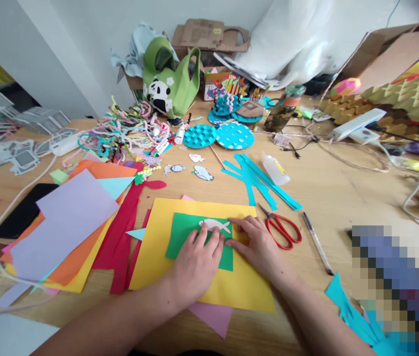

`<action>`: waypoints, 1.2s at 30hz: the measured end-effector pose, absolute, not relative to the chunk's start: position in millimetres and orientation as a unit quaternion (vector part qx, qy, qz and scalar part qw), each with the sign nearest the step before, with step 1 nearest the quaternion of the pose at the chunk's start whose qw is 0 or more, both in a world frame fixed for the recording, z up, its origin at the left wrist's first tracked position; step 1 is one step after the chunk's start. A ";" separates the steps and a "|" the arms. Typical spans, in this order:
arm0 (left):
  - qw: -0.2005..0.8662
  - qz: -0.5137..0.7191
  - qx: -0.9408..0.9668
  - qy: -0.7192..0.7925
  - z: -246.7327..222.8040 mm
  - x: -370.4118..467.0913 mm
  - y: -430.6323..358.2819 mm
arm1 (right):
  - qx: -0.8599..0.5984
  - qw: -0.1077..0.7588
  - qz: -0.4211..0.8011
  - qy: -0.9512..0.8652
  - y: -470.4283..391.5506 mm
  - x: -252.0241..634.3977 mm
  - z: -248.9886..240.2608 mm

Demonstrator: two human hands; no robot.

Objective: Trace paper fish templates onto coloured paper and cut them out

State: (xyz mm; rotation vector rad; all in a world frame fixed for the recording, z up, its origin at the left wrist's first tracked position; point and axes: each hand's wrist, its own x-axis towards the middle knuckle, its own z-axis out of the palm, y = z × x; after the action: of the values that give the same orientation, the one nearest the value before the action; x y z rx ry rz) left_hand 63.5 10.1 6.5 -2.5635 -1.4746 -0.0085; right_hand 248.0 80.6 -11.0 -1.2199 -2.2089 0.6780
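Note:
A white paper fish cutout (214, 226) lies on a green paper rectangle (179, 237), which rests on a larger yellow sheet (150, 267). My left hand (198, 259) lies over the green paper, its fingertips pressing on the lower edge of the fish. At the tail end, my right hand (257, 242) touches the right edge of the green paper, thumb and forefinger apart. Just beyond the right hand are red-handled scissors (283, 230), their blades pointing away. Part of the green paper is hidden under my left hand.
Coloured sheets (71, 217) and a black phone (23, 210) lie left. Small fish cutouts (204, 173), blue strips (254, 175) and a glue bottle (276, 169) are ahead. A pen (318, 243) lies right. Pipe cleaners (123, 131) and a green panda bag (172, 81) stand farther back.

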 end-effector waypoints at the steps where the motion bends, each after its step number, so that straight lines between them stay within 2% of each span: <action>1: 0.091 -0.002 -0.864 -0.496 6.6 63.5 10.4 | -0.451 0.262 0.250 -0.816 80.7 248.0 -11.1; 36: 0.065 0.005 -0.861 -0.504 6.5 63.6 11.9 | -0.466 0.246 0.258 -0.810 80.9 247.7 -10.6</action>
State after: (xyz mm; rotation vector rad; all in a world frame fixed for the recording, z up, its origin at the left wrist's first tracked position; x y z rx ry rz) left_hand 63.6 11.9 6.5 -2.5978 -1.5220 0.0141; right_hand 247.7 80.9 -10.6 -1.2701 -2.2088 0.7050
